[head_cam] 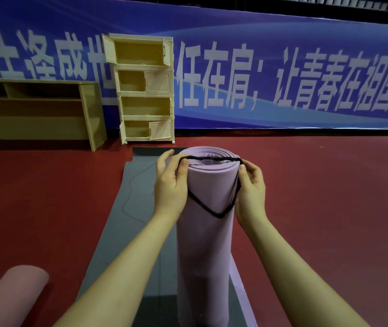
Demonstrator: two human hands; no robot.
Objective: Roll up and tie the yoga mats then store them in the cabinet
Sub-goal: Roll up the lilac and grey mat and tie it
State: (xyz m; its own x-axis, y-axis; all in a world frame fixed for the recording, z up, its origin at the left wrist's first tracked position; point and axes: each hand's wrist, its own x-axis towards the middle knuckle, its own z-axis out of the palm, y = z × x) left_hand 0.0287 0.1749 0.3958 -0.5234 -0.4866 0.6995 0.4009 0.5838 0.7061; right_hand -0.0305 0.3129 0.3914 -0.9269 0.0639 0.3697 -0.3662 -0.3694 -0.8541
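Observation:
A rolled purple yoga mat (208, 244) stands upright in front of me on a flat grey mat (138, 208). A black cord loop (212, 208) stretches over the roll's top end and hangs down its front. My left hand (170, 182) pinches the cord at the roll's upper left. My right hand (250, 187) pinches it at the upper right. A cream cabinet (144, 88) with open compartments stands by the far wall. A rolled pink mat (11, 296) lies at the bottom left.
A low wooden desk (39, 109) stands left of the cabinet. A blue banner (282, 67) covers the back wall. The floor (329, 208) is red all around the mats.

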